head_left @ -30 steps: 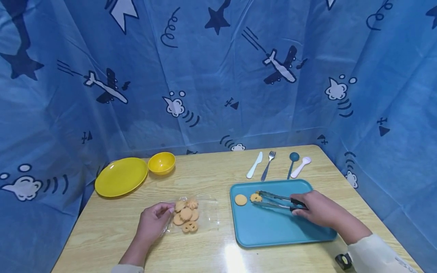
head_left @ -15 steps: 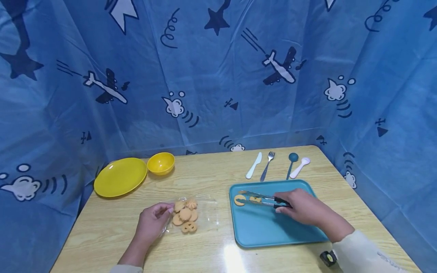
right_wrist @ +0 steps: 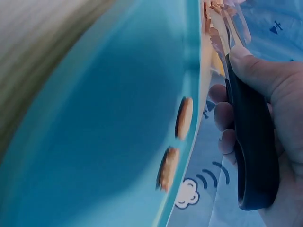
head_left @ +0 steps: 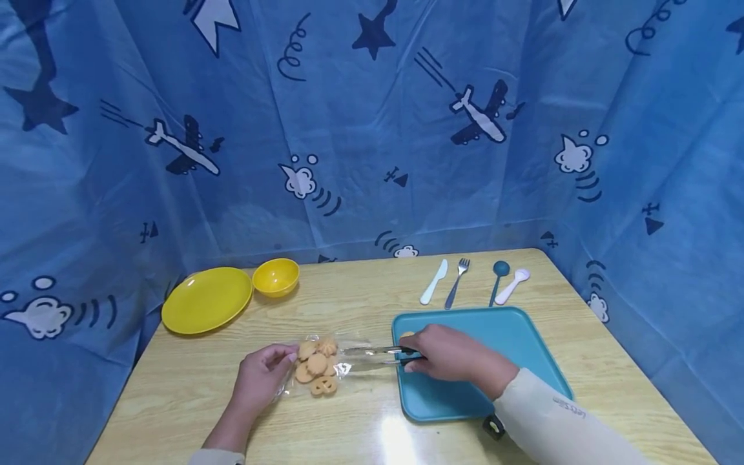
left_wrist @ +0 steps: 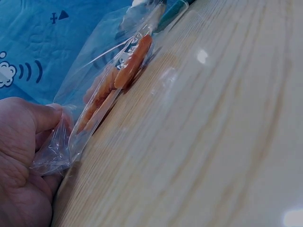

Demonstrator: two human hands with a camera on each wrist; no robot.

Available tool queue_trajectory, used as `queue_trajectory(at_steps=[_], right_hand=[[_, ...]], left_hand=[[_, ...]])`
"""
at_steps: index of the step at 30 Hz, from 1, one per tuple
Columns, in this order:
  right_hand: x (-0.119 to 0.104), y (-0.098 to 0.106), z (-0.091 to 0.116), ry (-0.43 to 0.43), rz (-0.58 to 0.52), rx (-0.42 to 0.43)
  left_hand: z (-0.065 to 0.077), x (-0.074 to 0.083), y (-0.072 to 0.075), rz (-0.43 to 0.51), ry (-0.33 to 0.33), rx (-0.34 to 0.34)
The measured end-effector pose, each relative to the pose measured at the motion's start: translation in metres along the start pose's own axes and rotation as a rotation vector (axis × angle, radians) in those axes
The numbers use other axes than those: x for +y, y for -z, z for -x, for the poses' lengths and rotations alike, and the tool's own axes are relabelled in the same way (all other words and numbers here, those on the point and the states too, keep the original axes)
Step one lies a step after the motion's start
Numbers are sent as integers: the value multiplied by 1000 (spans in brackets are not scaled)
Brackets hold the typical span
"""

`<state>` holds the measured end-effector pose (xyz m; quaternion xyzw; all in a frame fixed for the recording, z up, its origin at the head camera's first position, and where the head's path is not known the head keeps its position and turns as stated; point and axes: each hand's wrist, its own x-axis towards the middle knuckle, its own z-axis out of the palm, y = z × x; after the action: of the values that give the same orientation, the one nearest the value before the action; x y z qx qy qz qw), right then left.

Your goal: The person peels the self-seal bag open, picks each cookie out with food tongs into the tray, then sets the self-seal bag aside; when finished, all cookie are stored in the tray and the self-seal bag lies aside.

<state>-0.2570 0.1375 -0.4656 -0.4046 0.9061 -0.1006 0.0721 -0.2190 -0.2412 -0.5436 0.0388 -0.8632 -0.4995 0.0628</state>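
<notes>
A right hand point(head_left: 444, 352) curls round the black handles of metal tongs point(right_wrist: 255, 142), reaching across the left rim of a teal tray point(head_left: 442, 400). The tongs' two arms stand apart, their tips at the right end of a clear bag point(head_left: 356, 381), near its cookies point(head_left: 316, 365); whether the tips are inside the plastic cannot be told. The left hand point(head_left: 261, 378) pinches the bag's left end between thumb and fingers, the plastic crumpling at the grip. The bag lies flat on the wooden table point(head_left: 337, 429), its cookies heaped toward the left hand, a pretzel-shaped one nearest the person.

A narrow strip of wood, crossed by the tongs, separates bag from tray. Just inside the tray's rim sit a smooth round cookie point(right_wrist: 184, 118) and a bumpy-edged one point(right_wrist: 169, 168), side by side; the rest of the visible tray floor is bare blue.

Beyond the tray's far rim lie a pale knife point(head_left: 433, 282), a fork point(head_left: 457, 284), a dark spoon point(head_left: 497, 274) and a pink spoon point(head_left: 513, 285), the dark handle ending at that rim. A yellow plate point(head_left: 207, 301) reaches the table's left edge, a yellow bowl point(head_left: 276, 278) close beside it. Open wood runs between bowl and knife, and a blue curtain point(head_left: 349, 129) rises behind the far edge.
</notes>
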Motion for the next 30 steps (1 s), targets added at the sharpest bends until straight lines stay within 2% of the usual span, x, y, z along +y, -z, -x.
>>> queue_trajectory(at_steps=[7,17,24,30], right_hand=[[-7,-4,-14,14,9,-14],[-15,-6,-28,46,-37,-17],[-19,-10,-38,86,-40,-5],[-17,-14,-41,69,-38,-5]], left_hand=[[0,1,-1,6,3,1],[0,-1,-1,16,-3,1],[0,-2,-1,26,-25,-1],[1,0,0,51,-41,-3]])
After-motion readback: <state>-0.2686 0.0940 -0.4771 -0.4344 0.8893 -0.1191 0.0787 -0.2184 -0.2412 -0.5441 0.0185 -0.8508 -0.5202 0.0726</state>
